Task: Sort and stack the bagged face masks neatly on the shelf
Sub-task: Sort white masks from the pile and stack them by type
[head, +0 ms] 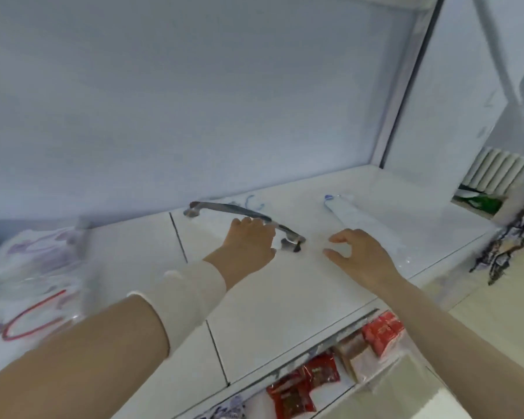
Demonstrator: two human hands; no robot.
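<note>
A clear bagged face mask with a curved grey strip (239, 210) lies on the white shelf (285, 297), near the back wall. My left hand (248, 240) reaches onto it, with fingers curled over the grey strip and the thumb near the strip's right end. My right hand (357, 252) hovers just right of that bag, fingers loosely curled and thumb spread, with nothing visible in it. Another clear bag with a blue spot (345, 208) lies further right on the shelf. A blurred pile of bagged masks with a red loop (34, 285) sits at the left.
Red and brown packets (318, 373) fill the shelf level below, at the front edge. The shelf's right post (406, 95) stands at the back corner. A radiator (496, 170) and patterned cloth (515, 234) lie beyond the right side.
</note>
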